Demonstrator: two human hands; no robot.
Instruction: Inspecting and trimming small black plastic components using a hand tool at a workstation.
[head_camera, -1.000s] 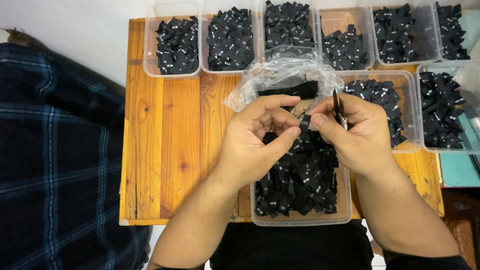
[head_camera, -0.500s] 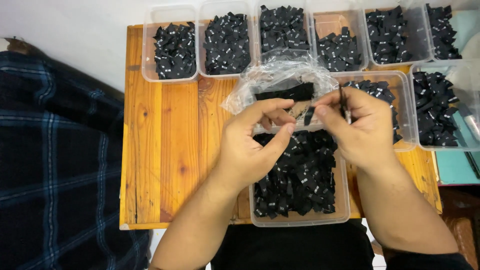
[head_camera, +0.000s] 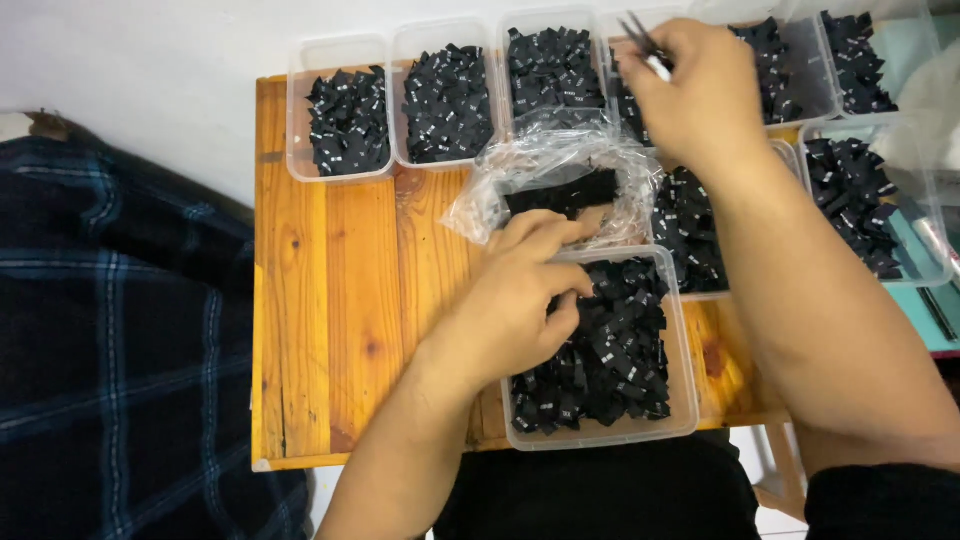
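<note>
My left hand (head_camera: 520, 300) rests curled on the near tray's (head_camera: 686, 400) left rim, fingertips touching the small black folded labels (head_camera: 610, 360) piled inside it. Whether it grips one is hidden. My right hand (head_camera: 695, 90) is stretched to the back row and holds thin metal tweezers (head_camera: 640, 40) over a clear tray of black labels (head_camera: 632, 100). A crumpled clear plastic bag (head_camera: 560, 180) with a dark bundle of labels lies between both hands.
Several clear trays full of black labels line the back edge of the orange wooden table (head_camera: 330, 300), among them the far-left tray (head_camera: 338, 120), and more stand at the right (head_camera: 865, 200). A dark plaid cloth (head_camera: 110, 340) lies left of the table.
My right hand has left the left hand and reached to the back row with the tweezers. The left hand has dropped onto the near tray's labels.
</note>
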